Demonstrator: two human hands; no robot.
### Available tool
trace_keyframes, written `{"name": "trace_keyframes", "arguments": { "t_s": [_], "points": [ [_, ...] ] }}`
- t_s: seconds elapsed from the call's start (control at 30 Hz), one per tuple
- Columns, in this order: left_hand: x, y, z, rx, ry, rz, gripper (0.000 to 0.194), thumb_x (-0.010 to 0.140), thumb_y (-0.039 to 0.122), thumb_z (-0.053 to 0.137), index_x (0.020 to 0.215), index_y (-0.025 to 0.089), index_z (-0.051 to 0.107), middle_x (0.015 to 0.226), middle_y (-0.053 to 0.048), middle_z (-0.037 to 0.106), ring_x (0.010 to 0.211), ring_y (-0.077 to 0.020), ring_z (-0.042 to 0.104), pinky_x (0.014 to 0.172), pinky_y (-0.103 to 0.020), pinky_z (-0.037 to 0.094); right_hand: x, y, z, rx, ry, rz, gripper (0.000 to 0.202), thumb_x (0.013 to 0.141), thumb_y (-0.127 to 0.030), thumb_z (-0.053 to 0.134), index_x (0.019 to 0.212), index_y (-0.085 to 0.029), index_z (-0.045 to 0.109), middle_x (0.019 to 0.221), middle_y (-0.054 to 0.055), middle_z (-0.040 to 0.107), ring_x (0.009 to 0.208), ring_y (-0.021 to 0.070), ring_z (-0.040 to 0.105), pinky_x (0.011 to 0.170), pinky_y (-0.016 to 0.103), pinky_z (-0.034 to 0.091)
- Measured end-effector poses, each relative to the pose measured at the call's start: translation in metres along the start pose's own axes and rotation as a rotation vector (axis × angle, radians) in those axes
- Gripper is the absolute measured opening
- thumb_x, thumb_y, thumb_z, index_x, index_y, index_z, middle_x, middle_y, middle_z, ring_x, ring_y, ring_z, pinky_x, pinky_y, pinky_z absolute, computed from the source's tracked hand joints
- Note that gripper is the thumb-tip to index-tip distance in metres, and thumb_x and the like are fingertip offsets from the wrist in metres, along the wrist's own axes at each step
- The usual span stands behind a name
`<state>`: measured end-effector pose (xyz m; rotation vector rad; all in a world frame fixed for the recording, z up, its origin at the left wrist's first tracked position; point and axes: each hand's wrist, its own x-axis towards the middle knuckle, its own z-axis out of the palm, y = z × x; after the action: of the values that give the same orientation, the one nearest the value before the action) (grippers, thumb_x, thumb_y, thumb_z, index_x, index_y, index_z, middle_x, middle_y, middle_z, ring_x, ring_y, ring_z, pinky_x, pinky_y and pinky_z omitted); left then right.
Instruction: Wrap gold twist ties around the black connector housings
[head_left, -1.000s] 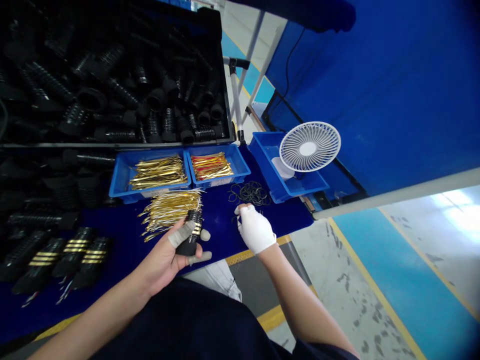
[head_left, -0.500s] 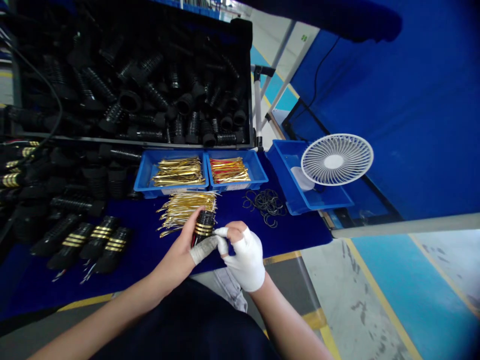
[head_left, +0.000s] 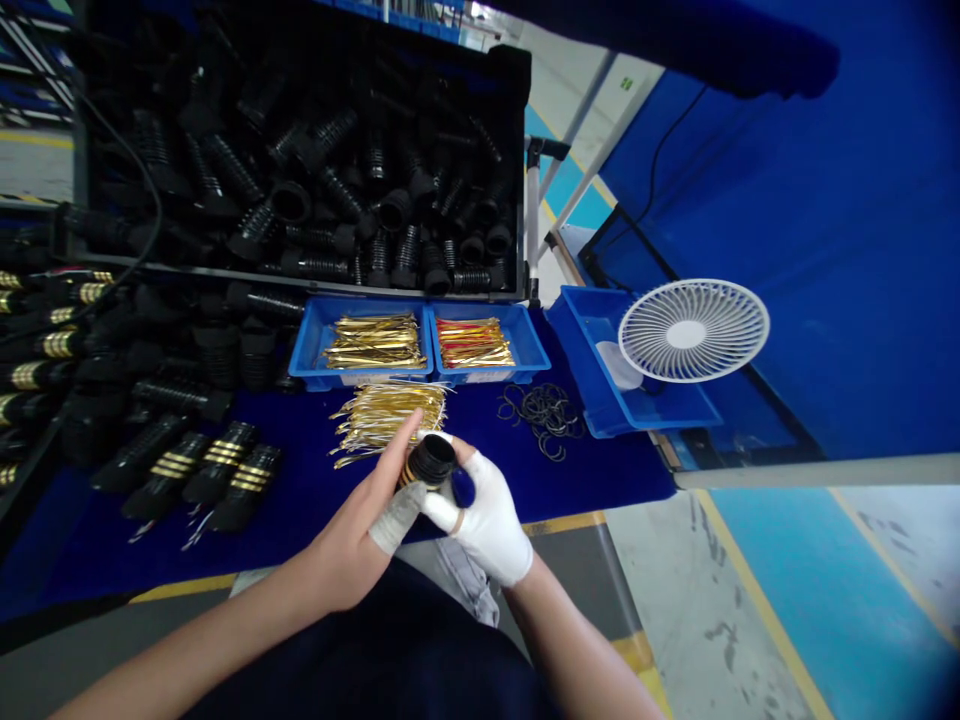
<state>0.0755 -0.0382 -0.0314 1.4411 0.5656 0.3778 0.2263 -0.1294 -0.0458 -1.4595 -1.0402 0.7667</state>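
Note:
A black ribbed cylinder with gold bands (head_left: 433,457) is held between my two hands, its open round end tipped up toward me. My left hand (head_left: 375,515), with a grey wrap on the thumb, is closed along its left side. My right hand (head_left: 484,520), in a white glove with bare fingertips, curls round the right side and touches it with thumb and fingers. Just beyond lies a pile of gold strips with white wires (head_left: 379,415). On the left of the blue cloth are several more gold-banded black cylinders (head_left: 225,450). My hands partly cover the held cylinder.
Two blue trays hold gold strips (head_left: 322,378) and red-and-gold strips (head_left: 491,375). Black open rings (head_left: 544,410) lie right of them. A large black crate (head_left: 517,180) of ribbed sleeves stands behind. A white fan (head_left: 686,333) sits over a blue bin (head_left: 600,420) at right.
The cylinder has turned so that its open end now faces up toward me. My right hand has gone from pinching at its side to wrapping round it. The view has shifted slightly left.

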Motion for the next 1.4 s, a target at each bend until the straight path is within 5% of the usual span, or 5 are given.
{"name": "trace_keyframes", "arguments": {
  "t_s": [0.27,0.53,0.87,1.13,1.4],
  "points": [
    [-0.004,-0.010,0.005,-0.660,-0.075,-0.428,0.068,0.086,0.075,0.049,0.096,0.011,0.068,0.049,0.004,0.047,0.035,-0.0032,0.024,0.037,-0.019,0.027,0.010,0.002,0.015,0.186,-0.118,0.149,0.036,0.077,-0.046,0.078,0.101,-0.020,0.074,0.100,0.004,0.075,0.098,0.0248,0.071,0.096,0.040,0.055],
    [-0.039,-0.016,-0.025,-0.194,0.134,-0.140,0.075,0.096,0.061,0.047,0.160,0.032,0.019,0.112,-0.011,0.066,0.052,-0.0104,0.051,0.046,-0.025,0.045,0.006,-0.022,0.051,-0.101,-0.196,-0.044,0.042,0.080,-0.024,0.075,0.122,-0.026,0.068,0.120,0.005,0.073,0.109,0.0254,0.071,0.100,0.039,0.055],
    [-0.071,-0.045,-0.087,1.072,0.527,0.107,0.054,0.092,0.030,0.060,0.144,0.021,0.053,0.143,-0.020,0.052,0.147,-0.0405,0.029,0.118,-0.064,0.020,0.033,-0.005,0.070,-0.541,-0.401,-0.285,0.057,0.088,-0.017,0.067,0.142,-0.028,0.054,0.138,0.007,0.063,0.123,0.0256,0.064,0.105,0.043,0.053],
    [-0.144,-0.011,-0.124,-0.214,0.909,-0.231,0.033,0.083,0.045,0.071,0.105,0.021,0.063,0.123,-0.013,0.065,0.125,-0.0364,0.058,0.110,-0.056,0.042,0.054,-0.009,0.121,-0.928,-0.605,-0.339,0.100,0.074,-0.014,0.079,0.159,-0.022,0.026,0.159,0.019,0.038,0.095,0.0313,0.075,0.082,0.042,0.062],
    [-0.150,-0.004,-0.127,-1.168,0.553,-0.403,0.075,0.088,0.058,0.062,0.153,0.035,0.035,0.163,-0.008,0.036,0.138,-0.0424,0.048,0.111,-0.062,0.041,0.075,-0.011,0.133,-0.900,-0.678,-0.287,0.109,0.068,-0.017,0.085,0.159,-0.024,0.026,0.158,0.018,0.041,0.112,0.0338,0.071,0.094,0.042,0.058]
  ]
}}
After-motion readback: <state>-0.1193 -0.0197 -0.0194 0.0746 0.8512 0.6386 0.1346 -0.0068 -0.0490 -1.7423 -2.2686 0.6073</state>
